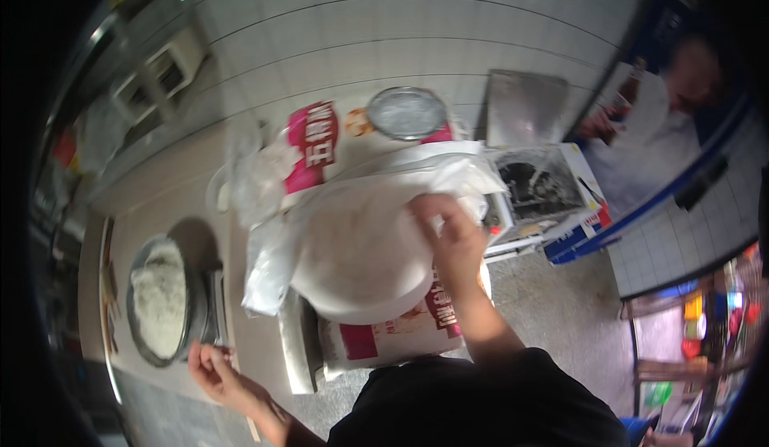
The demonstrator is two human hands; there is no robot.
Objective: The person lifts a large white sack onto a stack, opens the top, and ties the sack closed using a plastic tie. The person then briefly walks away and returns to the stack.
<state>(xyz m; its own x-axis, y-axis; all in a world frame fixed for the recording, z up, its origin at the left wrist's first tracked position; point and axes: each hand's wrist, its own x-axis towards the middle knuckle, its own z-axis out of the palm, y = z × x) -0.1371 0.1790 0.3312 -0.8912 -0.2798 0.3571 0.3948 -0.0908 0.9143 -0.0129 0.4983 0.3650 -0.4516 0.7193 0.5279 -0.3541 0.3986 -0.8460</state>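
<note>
My right hand (450, 231), blurred, is over the right side of a large round white tub (372, 312) with clear plastic sheeting about it. Its fingers bend toward the tub's inside, and whether they pinch anything is unclear. At lower left, my left hand (219, 375) hovers with curled fingers near the lower edge of a round metal bowl (195, 309). Pale flour-like powder (159, 303) fills much of that bowl, which sits on the counter. What the left fingers hold, if anything, is too small to tell. A printed sack (396, 342) lies under the tub's near side.
Behind the tub, a round metal-rimmed disc (407, 112) rests on another printed sack (312, 140). A metal sheet (528, 107) leans on the tiled wall. To the right are a dusty open box (571, 173) and a blue-edged panel (637, 206). Bunched clear plastic (243, 170) stands left.
</note>
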